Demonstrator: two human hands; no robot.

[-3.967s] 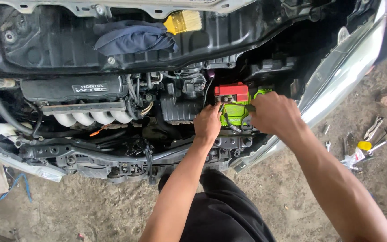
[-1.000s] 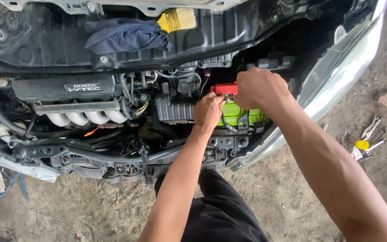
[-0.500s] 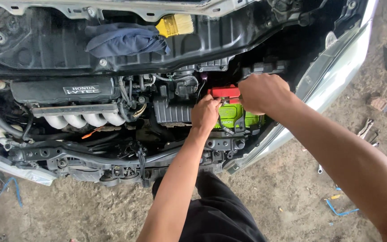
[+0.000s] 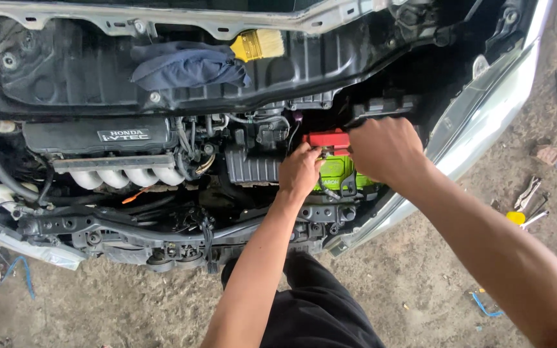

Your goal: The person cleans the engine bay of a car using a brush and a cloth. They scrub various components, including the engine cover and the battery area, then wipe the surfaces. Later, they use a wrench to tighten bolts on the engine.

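Observation:
A green car battery (image 4: 338,173) sits in the open engine bay, with a red terminal cover (image 4: 327,140) at its top. My left hand (image 4: 300,170) rests against the battery's left side, fingers curled just below the red cover. My right hand (image 4: 385,149) lies over the battery's right top, covering that part; its fingers are hidden from me. Whether either hand grips a tool or a part cannot be made out.
The engine with its dark cover (image 4: 101,136) and silver intake pipes (image 4: 124,176) fills the left. A blue cloth (image 4: 185,66) and a yellow brush (image 4: 259,44) lie on the cowl. Wrenches (image 4: 528,196) lie on the dirt floor at right. The front bumper is off.
Both hands stayed at the battery. The right hand shifted from the battery's right side up over its top. The view moved a little.

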